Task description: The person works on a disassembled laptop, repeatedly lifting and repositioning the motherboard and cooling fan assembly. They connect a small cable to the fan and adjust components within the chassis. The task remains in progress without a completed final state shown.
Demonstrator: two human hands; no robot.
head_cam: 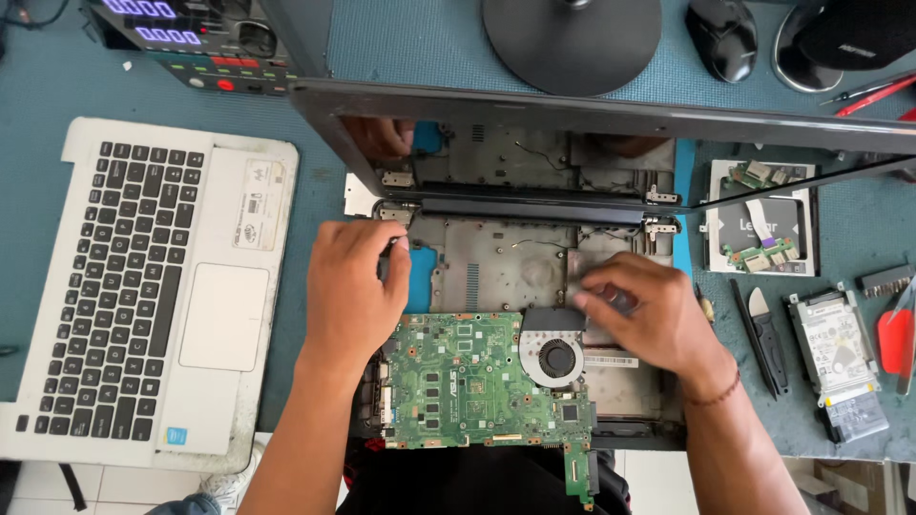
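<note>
Teal matting (286,191) covers the bench. At frame centre lies an opened black plastic laptop base (496,262); its green circuit board (468,381) looks rigid but fragile, best held by its edges. Left hand (353,291) curls at the hinge corner, right hand (649,315) pinches something unclear beside the round black fan (555,358).
</note>
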